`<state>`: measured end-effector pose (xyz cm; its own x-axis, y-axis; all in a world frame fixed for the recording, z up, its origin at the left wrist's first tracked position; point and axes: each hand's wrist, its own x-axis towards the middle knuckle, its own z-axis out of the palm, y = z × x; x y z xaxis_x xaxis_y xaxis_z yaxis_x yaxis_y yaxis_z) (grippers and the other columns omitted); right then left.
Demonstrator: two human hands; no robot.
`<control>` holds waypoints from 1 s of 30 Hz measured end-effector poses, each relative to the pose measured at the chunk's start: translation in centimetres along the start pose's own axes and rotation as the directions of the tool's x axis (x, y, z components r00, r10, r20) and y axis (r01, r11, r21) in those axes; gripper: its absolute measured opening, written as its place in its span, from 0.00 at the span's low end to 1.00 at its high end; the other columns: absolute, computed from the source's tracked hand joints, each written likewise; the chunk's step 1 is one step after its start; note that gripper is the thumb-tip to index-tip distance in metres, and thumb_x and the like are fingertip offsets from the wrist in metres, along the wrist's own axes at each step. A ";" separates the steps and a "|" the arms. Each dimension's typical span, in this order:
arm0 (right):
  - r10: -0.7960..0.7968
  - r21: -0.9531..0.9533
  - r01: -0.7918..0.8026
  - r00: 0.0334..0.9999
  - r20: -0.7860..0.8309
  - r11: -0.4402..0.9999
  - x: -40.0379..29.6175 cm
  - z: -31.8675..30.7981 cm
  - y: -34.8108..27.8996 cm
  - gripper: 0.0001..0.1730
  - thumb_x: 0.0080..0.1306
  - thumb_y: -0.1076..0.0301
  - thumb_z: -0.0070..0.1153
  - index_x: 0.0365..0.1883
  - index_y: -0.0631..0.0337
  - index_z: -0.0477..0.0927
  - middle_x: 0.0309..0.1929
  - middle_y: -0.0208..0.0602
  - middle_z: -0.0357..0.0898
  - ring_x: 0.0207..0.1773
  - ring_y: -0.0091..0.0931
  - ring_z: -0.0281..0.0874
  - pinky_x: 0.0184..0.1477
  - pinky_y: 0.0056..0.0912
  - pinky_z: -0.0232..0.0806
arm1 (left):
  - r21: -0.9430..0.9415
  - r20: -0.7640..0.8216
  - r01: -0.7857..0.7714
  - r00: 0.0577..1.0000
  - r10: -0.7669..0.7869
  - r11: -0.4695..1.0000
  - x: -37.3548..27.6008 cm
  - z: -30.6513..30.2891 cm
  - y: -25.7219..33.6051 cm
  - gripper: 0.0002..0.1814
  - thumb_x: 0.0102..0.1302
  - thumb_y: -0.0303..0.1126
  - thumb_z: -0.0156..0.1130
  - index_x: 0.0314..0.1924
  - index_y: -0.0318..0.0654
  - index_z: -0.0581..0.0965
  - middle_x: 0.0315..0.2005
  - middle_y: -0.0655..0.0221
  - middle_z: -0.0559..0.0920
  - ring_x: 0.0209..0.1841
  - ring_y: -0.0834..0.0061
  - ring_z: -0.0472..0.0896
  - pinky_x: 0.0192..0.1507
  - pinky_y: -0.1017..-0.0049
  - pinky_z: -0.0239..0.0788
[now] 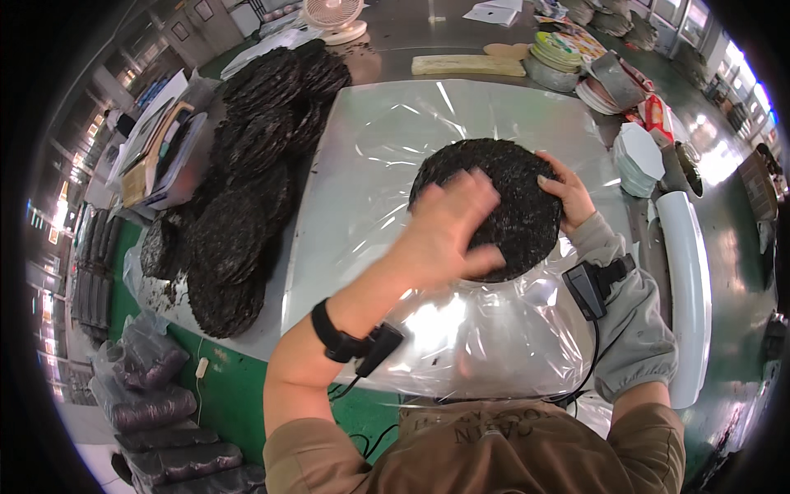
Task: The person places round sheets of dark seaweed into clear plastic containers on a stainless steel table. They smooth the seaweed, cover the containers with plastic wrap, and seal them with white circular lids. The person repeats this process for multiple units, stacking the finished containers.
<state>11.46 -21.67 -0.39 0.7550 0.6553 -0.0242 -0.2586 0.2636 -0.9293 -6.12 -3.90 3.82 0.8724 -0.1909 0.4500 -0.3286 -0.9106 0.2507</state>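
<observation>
A round, blackish cake of what looks like dried seaweed (515,210) is in front of me, over a sheet of clear plastic film (364,204). My right hand (569,192) grips its right edge, with the thumb on the top face. Blurred by motion, my left hand (450,222) is over the left part of the cake with its fingers spread. Whether that palm touches the surface, I cannot tell. Part of the cake is hidden beneath the left hand. Light glints off wrinkles in the film around it.
On the left are heaped dark round cakes (228,234) beside a plastic bin of papers (179,167). A wooden strip (469,65) and a fan (336,18) are at the back. Hexagonal white sheets (639,160) and a white roll (685,296) line the right. Bagged goods (154,401) sit lower left.
</observation>
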 end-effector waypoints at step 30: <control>0.331 -0.665 0.517 0.856 0.397 -0.539 -1.2 3.3 4.3 0.47 0.54 0.38 0.45 0.61 0.67 0.54 0.66 0.43 0.47 0.70 0.37 0.36 0.68 0.46 0.26 | 0.386 0.651 0.143 0.657 -0.379 0.911 1.0 8.4 -2.1 0.49 0.54 0.66 0.44 0.65 0.35 0.49 0.65 0.55 0.44 0.68 0.57 0.36 0.64 0.54 0.28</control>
<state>7.47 -18.94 -3.11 0.3214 0.9292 -0.1826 0.9304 -0.2739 0.2437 -1.55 -5.28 -3.48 0.9338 -0.0189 -0.3574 -0.0347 -0.9987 -0.0377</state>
